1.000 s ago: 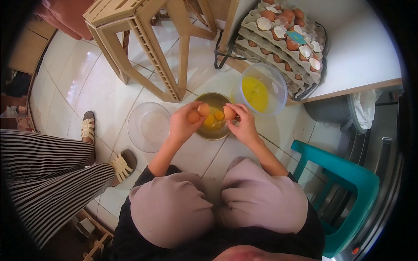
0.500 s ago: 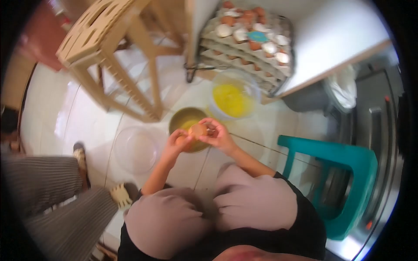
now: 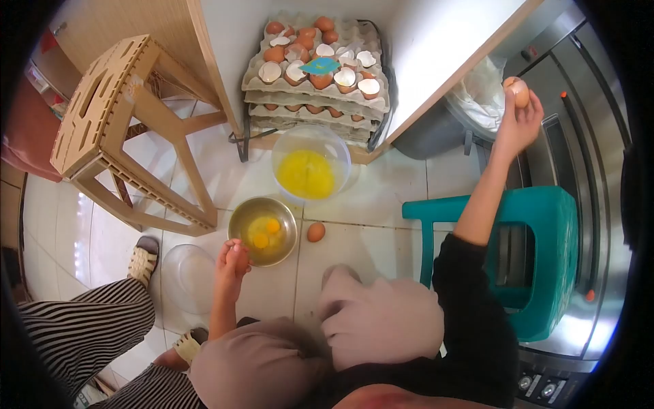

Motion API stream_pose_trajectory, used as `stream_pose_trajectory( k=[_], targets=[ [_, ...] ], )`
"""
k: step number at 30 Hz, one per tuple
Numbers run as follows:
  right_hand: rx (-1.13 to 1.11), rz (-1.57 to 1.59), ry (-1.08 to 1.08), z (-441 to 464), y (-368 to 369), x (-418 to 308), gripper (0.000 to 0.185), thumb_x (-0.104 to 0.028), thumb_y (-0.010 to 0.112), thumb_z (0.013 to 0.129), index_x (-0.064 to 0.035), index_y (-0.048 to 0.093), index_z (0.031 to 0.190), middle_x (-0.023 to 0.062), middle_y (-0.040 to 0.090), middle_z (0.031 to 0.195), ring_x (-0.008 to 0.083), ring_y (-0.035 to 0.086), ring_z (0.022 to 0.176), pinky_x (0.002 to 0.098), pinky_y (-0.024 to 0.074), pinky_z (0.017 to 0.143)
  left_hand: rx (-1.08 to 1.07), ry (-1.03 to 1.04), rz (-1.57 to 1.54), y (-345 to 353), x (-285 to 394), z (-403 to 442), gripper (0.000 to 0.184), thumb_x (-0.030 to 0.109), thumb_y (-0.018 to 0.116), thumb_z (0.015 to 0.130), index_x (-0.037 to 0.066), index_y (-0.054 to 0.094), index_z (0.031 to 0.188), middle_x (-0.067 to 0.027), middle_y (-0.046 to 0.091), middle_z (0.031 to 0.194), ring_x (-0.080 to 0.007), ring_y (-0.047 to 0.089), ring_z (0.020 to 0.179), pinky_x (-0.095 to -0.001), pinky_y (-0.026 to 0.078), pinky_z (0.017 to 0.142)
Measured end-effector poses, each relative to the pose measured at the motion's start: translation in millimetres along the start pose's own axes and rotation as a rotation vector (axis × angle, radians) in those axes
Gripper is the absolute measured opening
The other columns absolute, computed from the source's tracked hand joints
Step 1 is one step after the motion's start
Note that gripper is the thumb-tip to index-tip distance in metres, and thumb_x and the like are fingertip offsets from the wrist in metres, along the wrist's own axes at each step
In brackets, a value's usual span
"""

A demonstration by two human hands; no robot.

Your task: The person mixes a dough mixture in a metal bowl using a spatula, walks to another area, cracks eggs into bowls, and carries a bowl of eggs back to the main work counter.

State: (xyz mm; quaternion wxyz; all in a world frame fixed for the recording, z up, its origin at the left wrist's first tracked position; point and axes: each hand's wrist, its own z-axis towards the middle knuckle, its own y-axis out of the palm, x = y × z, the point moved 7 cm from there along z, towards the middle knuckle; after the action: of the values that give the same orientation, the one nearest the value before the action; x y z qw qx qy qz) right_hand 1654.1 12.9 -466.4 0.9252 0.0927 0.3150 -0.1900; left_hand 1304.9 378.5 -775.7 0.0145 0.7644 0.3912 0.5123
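My right hand (image 3: 519,126) is stretched far to the right, fingers closed on a cracked brown eggshell (image 3: 520,93) beside the bin. Low on the left, my left hand (image 3: 230,264) is curled at the rim of the steel bowl (image 3: 292,251). A reddish-brown egg (image 3: 242,259) shows partly between its fingers. Two yolks (image 3: 266,233) lie in clear egg white inside the bowl. A whole brown egg (image 3: 315,232) rests on the tiles to the bowl's right. Behind it stands a clear plastic tub (image 3: 345,158) with yellow egg liquid in it.
Stacked egg trays (image 3: 252,99) hold eggs and empty shells. A grey bin (image 3: 424,133) with a white liner (image 3: 480,95) stands right. Around me are a teal stool (image 3: 504,198), a tan folding stool (image 3: 102,102), a clear lid (image 3: 187,276) and another person's striped trousers (image 3: 88,327).
My hands have parted: the right has swung far right to the bin with the eggshell, while the left has drawn back to the bowl's near-left rim. The camera view has shifted right.
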Motion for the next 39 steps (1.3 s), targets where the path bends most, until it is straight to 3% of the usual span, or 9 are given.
stream_pose_trajectory(
  k=[3, 9, 11, 14, 23, 29, 32, 35, 39],
  targets=[
    [-0.226, -0.945, -0.022, 3.8, 21.0, 49.7, 0.04, -0.006, 0.065, 0.076, 0.0009, 0.049, 0.112, 0.0129, 0.052, 0.114, 0.0221, 0.048, 0.109, 0.0345, 0.039, 0.092, 0.002, -0.021, -0.07, 4.1, -1.5, -3.2, 0.03, 0.025, 0.053, 0.086, 0.012, 0.043, 0.111, -0.0068, 0.051, 0.099, -0.0143, 0.052, 0.08, -0.0242, 0.042, 0.063],
    [-0.492, 0.379, -0.106, -176.0, 15.0, -63.2, 0.022, -0.006, 0.061, 0.074, 0.0015, 0.055, 0.094, 0.0117, 0.059, 0.073, 0.0208, 0.058, 0.066, 0.0302, 0.0474, 0.068, -0.024, -0.013, -0.3, -2.7, -12.9, -1.2, 0.037, 0.011, 0.046, 0.084, 0.008, 0.036, 0.119, -0.0102, 0.044, 0.113, -0.0214, 0.049, 0.1, -0.033, 0.044, 0.084],
    [-1.022, 0.274, -0.382, -253.9, 44.4, -80.2, 0.014, -0.003, 0.063, 0.064, -0.0037, 0.06, 0.078, 0.0092, 0.06, 0.07, 0.0253, 0.059, 0.061, 0.0299, 0.0471, 0.059, 0.006, -0.003, -0.292, -2.7, -10.5, 1.4, 0.039, 0.009, 0.044, 0.082, 0.004, 0.035, 0.12, -0.011, 0.043, 0.114, -0.0236, 0.047, 0.104, -0.0361, 0.042, 0.09],
    [-1.545, 0.047, 0.034, -363.9, 76.9, -23.7, 0.031, 0.001, 0.058, 0.067, -0.0031, 0.057, 0.097, 0.0101, 0.057, 0.103, 0.0291, 0.054, 0.089, 0.036, 0.045, 0.078, 0.004, -0.009, -0.289, -0.9, -6.9, 0.9, 0.042, 0.011, 0.044, 0.083, 0.002, 0.033, 0.123, -0.0115, 0.041, 0.118, -0.024, 0.044, 0.11, -0.0393, 0.037, 0.097],
    [-1.705, 0.096, 0.216, -425.5, 64.6, 28.1, 0.04, 0.0, 0.061, 0.072, -0.0039, 0.053, 0.11, 0.0124, 0.049, 0.118, 0.0291, 0.048, 0.105, 0.0352, 0.0405, 0.09, -0.158, -0.072, -0.447, -3.1, -14.4, 5.3, 0.048, 0.02, 0.048, 0.088, 0.0, 0.03, 0.127, -0.012, 0.04, 0.123, -0.0236, 0.04, 0.115, -0.0356, 0.032, 0.1],
    [-1.348, 0.514, 1.046, -382.0, 88.0, -17.5, 0.042, -0.003, 0.065, 0.074, -0.003, 0.051, 0.114, 0.0104, 0.052, 0.115, 0.0144, 0.052, 0.102, 0.0277, 0.046, 0.083, -0.159, -0.083, -0.445, 11.8, -18.7, 21.3, 0.044, 0.017, 0.044, 0.089, 0.001, 0.032, 0.128, -0.0114, 0.039, 0.123, -0.0221, 0.04, 0.115, -0.0339, 0.032, 0.099],
    [-1.381, 0.671, 1.028, -373.5, 126.1, -65.9, 0.041, -0.005, 0.065, 0.074, -0.0027, 0.052, 0.113, 0.0118, 0.051, 0.115, 0.02, 0.052, 0.104, 0.0289, 0.0446, 0.085, -0.139, -0.122, -0.522, 27.4, -15.6, 22.9, 0.041, 0.017, 0.04, 0.09, 0.002, 0.032, 0.127, -0.0114, 0.039, 0.124, -0.0216, 0.04, 0.115, -0.034, 0.034, 0.098],
    [-1.331, 0.434, 0.148, -350.9, 139.3, -116.9, 0.046, 0.0, 0.067, 0.069, -0.0026, 0.053, 0.113, 0.0137, 0.053, 0.109, 0.0251, 0.055, 0.098, 0.0299, 0.0465, 0.081, -0.146, -0.126, -0.535, 30.6, -15.7, 25.0, 0.039, 0.016, 0.035, 0.092, 0.003, 0.031, 0.128, -0.0115, 0.038, 0.125, -0.0213, 0.04, 0.115, -0.0341, 0.036, 0.095],
    [-1.256, 0.319, -0.012, -396.0, 131.8, -102.3, 0.047, -0.001, 0.068, 0.066, -0.0019, 0.055, 0.111, 0.0148, 0.053, 0.108, 0.0289, 0.055, 0.096, 0.032, 0.047, 0.079, -0.1, -0.115, -0.502, 22.5, -23.3, 26.7, 0.039, 0.016, 0.032, 0.093, 0.003, 0.028, 0.13, -0.012, 0.038, 0.126, -0.0216, 0.04, 0.115, -0.0341, 0.038, 0.093]
  ],
)
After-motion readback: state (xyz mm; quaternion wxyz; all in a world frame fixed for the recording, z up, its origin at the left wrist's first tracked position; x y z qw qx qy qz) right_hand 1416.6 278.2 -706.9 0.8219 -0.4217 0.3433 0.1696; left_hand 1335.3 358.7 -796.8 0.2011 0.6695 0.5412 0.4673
